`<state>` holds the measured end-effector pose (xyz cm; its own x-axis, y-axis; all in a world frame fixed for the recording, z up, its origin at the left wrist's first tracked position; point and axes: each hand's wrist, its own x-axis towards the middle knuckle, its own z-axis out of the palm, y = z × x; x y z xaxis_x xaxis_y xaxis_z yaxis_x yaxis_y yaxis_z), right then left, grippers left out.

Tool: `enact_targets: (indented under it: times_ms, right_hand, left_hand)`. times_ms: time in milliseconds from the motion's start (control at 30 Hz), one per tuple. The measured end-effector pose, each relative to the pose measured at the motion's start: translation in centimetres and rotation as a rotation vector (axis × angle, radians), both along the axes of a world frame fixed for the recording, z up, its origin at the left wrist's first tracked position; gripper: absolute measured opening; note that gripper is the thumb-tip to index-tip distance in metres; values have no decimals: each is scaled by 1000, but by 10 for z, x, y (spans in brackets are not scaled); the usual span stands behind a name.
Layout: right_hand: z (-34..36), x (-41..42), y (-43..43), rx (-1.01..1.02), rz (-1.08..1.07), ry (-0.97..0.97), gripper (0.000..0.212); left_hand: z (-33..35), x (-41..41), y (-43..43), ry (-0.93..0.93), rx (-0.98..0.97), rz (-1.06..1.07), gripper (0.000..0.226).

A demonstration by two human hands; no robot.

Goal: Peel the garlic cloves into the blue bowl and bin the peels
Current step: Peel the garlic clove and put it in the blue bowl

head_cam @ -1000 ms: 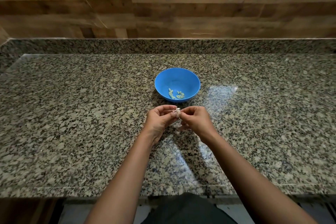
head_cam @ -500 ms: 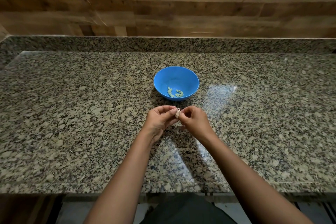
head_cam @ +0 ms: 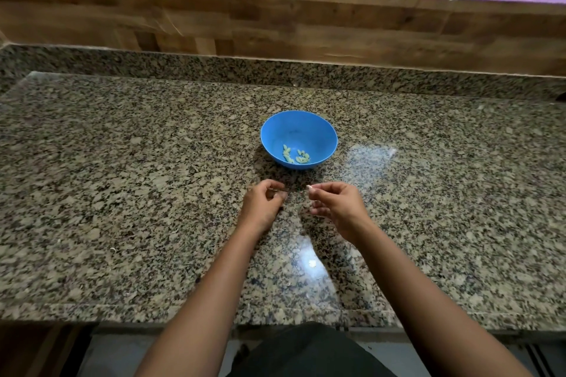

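Parting now: the two hands, joined on one clove a moment ago, pull apart just near of the blue bowl [head_cam: 321, 128]. The right hand [head_cam: 337, 205] pinches the pale clove [head_cam: 309, 187] between thumb and forefinger. The left hand [head_cam: 265, 203] curls its fingers in; whether they hold peel, I cannot tell. It looks stripped, so it likely joins the peeled cloves [head_cam: 295, 157] in the bowl next.

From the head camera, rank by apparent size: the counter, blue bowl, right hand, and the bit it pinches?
1. counter
2. blue bowl and right hand: alike, hand nearer, so unranked
3. pale bit
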<state>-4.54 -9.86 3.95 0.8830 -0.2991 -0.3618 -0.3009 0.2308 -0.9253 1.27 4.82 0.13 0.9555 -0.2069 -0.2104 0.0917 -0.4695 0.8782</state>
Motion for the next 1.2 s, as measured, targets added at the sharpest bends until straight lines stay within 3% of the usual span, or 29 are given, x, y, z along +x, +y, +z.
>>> enact_targets:
  times_ms: [100,200,267,367,500,633,800,867,933,1000,1067,1133,1200]
  right_hand:
    - [0,-6,-9,-226,71,50,3]
    - [-6,-9,-12,-732,243,134,8]
    - [-10,-9,-12,-936,323,157,8]
    - [-14,-8,-11,-1147,406,117,10]
    - [-20,-13,-8,-1420,521,-51,19]
    - [-31,-18,-9,-1572,618,-178,14]
    - [-34,-19,-11,-1491,555,-191,13]
    - [-31,-22,-15,-1204,358,-46,12]
    - [-25,-26,-15,-812,174,55,8]
    - [-18,-30,-9,-486,75,66,8]
    - [-12,-34,-3,-309,41,52,8]
    - [-7,-34,-3,-242,49,54,9]
    - [-3,-34,-3,-388,83,62,12]
  left_hand:
    - [-1,-1,-3,-104,139,-21,26]
    - [-3,-8,-7,-206,223,-45,41]
    - [-7,-17,-8,-339,288,-67,45]
    - [-15,-29,-10,-497,311,-147,42]
    - [-27,-38,-12,-501,270,-220,39]
    - [-37,-40,-11,-522,259,-199,35]
    - [-35,-42,-14,-627,220,-171,27]
    - [-29,-42,-18,-636,196,-181,26]
    - [-20,-41,-23,-526,177,-251,28]
    - [-14,-39,-28,-386,137,-334,27]
    - [-10,-38,-30,-297,86,-368,24]
    - [-7,-40,-31,-288,72,-370,18]
    - [-3,-42,-32,-319,59,-383,16]
